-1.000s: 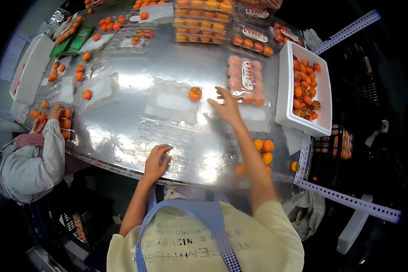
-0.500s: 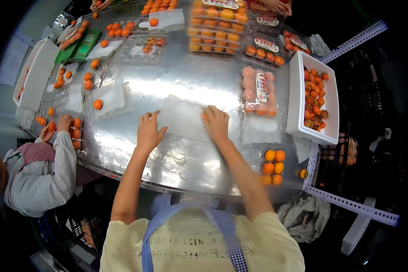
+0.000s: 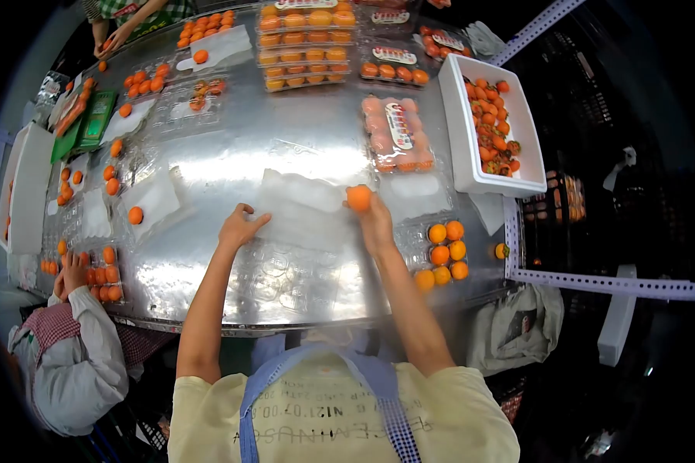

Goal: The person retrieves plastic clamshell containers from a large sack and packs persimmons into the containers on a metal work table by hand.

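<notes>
My right hand [image 3: 375, 224] holds an orange persimmon [image 3: 358, 198], gripped at the right edge of a white padded sheet [image 3: 301, 193]. The sheet lies over a clear plastic tray [image 3: 274, 279]. Just left of the sheet, my left hand [image 3: 242, 226] is open, thumb and fingers apart, holding nothing. To the right of my right hand, several persimmons [image 3: 439, 255] sit in another clear tray near the table's front edge. A second white pad [image 3: 411, 190] rests in a clear tray beyond them.
A white foam box [image 3: 510, 179] of persimmons stands at the right. Filled clear packs [image 3: 305, 58] are stacked at the back, with a labelled pack [image 3: 398, 133] nearer. A co-worker [image 3: 73, 351] handles fruit at the left; another person [image 3: 135, 19] stands at the far edge.
My right hand has lifted a persimmon into clear view at the sheet's edge. My left hand has drawn slightly away from the sheet. The camera view has shifted to the right.
</notes>
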{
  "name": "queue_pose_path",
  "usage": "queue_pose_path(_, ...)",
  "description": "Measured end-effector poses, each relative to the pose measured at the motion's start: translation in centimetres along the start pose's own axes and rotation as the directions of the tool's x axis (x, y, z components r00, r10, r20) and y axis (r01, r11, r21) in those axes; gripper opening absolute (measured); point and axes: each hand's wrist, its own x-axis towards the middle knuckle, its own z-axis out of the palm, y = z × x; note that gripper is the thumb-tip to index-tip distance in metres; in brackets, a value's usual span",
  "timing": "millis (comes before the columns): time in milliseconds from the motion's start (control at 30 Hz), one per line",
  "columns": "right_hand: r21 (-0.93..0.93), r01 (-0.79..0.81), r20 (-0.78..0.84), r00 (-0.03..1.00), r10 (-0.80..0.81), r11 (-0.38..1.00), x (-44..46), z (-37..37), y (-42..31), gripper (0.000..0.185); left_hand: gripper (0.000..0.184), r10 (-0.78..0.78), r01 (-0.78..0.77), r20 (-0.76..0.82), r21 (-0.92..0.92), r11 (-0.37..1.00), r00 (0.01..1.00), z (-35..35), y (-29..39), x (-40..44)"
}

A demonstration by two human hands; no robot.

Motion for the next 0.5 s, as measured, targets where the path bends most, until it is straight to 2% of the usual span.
queue_pose_path(67, 0.089, -0.005, -0.015, 1.000, 0.006, 0.996, -1.2, 0.1, -1.2, 0.050, 0.071, 0.027, -0.025, 0.060, -0.032, 0.999, 0.998, 0.8, -0.7, 0.9)
queue_pose_path(167, 0.218, -0.025, -0.068, 0.997, 0.040, 0.976, -2.8, -0.6, -2.0, 0.049, 0.068, 0.031, -0.013, 0.264, -0.070, 0.997, 0.964, 1.2, -0.8, 1.2)
queue_pose_path(267, 0.337, -0.026, -0.081, 0.995, 0.056, 0.941, -4.0, -2.3, -1.2, 0.048, 0.070, 0.153, -0.059, 0.145, -0.509, 0.859, 0.978, 2.7, -1.2, -0.9)
queue_pose_path(367, 0.260, -0.072, -0.208, 0.970, 0.129, 0.963, -5.9, -2.7, -0.8, 0.045, 0.077, 0.092, 0.042, 0.228, -0.521, 0.853, 0.969, 1.9, -0.8, -3.6)
queue_pose_path(400, 0.199, -0.021, -0.242, 0.968, 0.070, 0.980, -6.8, -2.1, -1.2, 0.042, 0.075, 0.083, 0.045, 0.203, -0.556, 0.830, 0.976, 2.0, -1.4, -4.0)
queue_pose_path(500, 0.189, -0.037, -0.242, 0.967, 0.084, 0.981, -9.6, -2.2, -1.9, 0.038, 0.069, 0.052, 0.056, 0.144, -0.660, 0.749, 0.988, 1.4, -3.6, -4.8)
